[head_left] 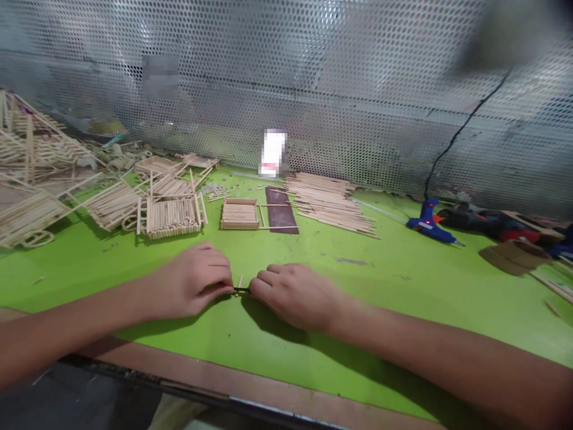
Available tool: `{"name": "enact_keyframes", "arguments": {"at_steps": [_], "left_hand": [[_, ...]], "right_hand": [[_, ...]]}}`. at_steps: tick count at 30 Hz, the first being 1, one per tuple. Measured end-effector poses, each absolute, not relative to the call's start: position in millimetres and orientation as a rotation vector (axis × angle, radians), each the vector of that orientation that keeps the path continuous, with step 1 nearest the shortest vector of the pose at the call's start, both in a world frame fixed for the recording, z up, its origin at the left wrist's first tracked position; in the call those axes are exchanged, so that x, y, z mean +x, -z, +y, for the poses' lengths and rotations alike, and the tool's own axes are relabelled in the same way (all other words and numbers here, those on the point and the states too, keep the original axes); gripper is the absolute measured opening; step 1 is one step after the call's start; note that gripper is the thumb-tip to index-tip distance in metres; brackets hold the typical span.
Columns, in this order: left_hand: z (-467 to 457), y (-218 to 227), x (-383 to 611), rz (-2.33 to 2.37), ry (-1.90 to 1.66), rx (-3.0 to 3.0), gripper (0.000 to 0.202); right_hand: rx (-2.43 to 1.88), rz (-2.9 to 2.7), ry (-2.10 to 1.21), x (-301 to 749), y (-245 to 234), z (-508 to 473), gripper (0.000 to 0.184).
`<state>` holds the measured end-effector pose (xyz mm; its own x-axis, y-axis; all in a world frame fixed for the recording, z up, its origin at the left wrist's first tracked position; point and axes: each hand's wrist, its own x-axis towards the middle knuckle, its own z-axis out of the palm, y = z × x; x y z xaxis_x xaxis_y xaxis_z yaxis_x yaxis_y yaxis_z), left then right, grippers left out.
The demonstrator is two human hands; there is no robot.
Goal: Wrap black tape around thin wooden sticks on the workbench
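Near the middle of the frame, slightly below center, the left hand [210, 280] and the right hand [290, 292] are closed, pinching opposite ends of a thin dark strip [242, 289], their fingers hiding most of it. A short stick [240, 280] shows in the gap, touching or just behind the strip; I cannot tell which. Beyond the hands, a small stick tray [240, 214] rests on the green table [385, 352], its long rails lying over a dark board [283, 218]. Right of that, a pile of sticks [331, 200] covers the board's upper corner. Stick models [172, 216] crowd the left side. Toward the right edge lie a blue glue gun [430, 224] and a brown roll [514, 257]. Metal mesh [224, 89] closes off the back; a blurred shape [510, 36] hides its upper right.
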<state>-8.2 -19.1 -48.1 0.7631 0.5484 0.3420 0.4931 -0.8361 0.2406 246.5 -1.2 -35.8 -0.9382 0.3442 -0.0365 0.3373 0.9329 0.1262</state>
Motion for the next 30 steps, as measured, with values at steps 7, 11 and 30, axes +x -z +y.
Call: {"name": "enact_keyframes", "arguments": {"at_steps": [7,11,30], "left_hand": [[-24.4,47.2,-17.0,1.0,-0.509,2.76,0.029],[-12.6,33.3,-18.5,1.14,-0.726,2.547,0.044],[8.1,32.8,46.4,1.048,-0.98,1.985,0.048]], "right_hand": [[0.532,3.097,-0.195,242.9,35.8,-2.0,0.012],[0.666,3.194,-0.188,251.2,25.6,4.5,0.024],[0.937,3.417,-0.628,269.0,14.3,31.7,0.027]]}}
